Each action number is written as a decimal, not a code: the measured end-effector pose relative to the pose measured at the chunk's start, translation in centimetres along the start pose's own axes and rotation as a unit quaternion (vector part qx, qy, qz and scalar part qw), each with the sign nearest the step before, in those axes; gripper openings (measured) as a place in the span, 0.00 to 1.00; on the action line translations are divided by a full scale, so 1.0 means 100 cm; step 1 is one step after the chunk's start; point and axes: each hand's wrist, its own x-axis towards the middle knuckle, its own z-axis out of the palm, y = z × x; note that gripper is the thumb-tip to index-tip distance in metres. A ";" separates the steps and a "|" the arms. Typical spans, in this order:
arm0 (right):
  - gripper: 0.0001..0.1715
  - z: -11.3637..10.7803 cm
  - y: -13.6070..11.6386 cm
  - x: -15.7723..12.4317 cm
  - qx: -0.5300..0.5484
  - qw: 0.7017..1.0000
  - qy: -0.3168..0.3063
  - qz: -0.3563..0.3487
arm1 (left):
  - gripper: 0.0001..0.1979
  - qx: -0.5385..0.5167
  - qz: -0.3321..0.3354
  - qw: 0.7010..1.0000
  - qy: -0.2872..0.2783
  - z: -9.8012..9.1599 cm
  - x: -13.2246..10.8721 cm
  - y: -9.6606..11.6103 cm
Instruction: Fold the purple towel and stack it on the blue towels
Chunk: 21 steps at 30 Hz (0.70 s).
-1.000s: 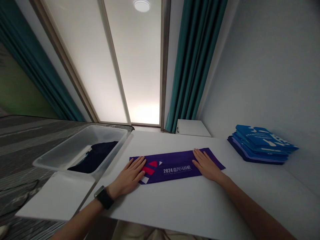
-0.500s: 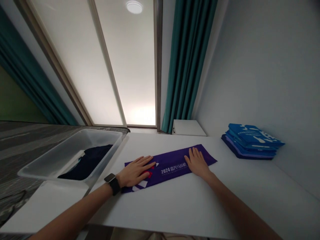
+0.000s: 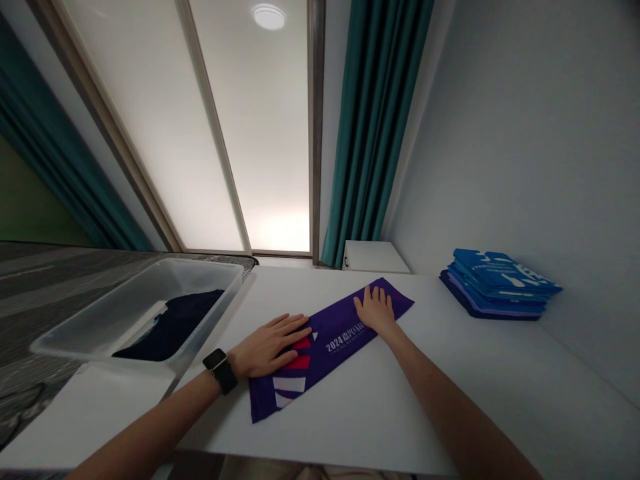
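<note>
White bench [image 3: 350, 413] fills the lower frame below a bright window and teal curtains. At centre lies a folded purple cloth [image 3: 325, 343], slanting from lower left to upper right. Both hands are spread flat, gripping nothing: the left hand [image 3: 270, 343] presses its lower-left part, the right hand [image 3: 376, 310] its upper-right end. A clear bin [image 3: 100, 320] sits left, a stack of blue cloths [image 3: 500, 283] right.

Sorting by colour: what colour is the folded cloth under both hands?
Purple cloth, with red-and-white shapes and white lettering; head view.
</note>
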 end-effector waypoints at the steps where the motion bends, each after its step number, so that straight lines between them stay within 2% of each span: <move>1: 0.43 0.001 -0.003 0.002 0.001 1.000 0.003 0.009 | 0.27 -0.006 -0.001 1.000 -0.002 0.000 0.000 -0.002; 5: 0.43 0.000 -0.004 0.014 -0.001 1.000 0.012 0.000 | 0.28 -0.029 -0.034 0.999 -0.011 0.013 -0.005 0.007; 10: 0.38 -0.011 0.000 0.038 -0.003 0.995 -0.009 -0.097 | 0.26 -0.061 -0.083 0.995 0.016 0.033 0.002 0.049; 13: 0.37 -0.019 -0.006 0.044 -0.002 0.993 -0.001 -0.119 | 0.26 -0.083 -0.134 0.987 0.041 0.044 0.011 0.076; 17: 0.37 -0.020 -0.021 0.023 0.004 0.995 0.025 -0.101 | 0.27 -0.105 -0.145 0.981 0.079 0.052 0.018 0.094; 21: 0.40 -0.007 -0.035 -0.023 0.019 0.993 0.024 -0.112 | 0.27 -0.109 -0.115 0.984 0.077 0.042 0.023 0.078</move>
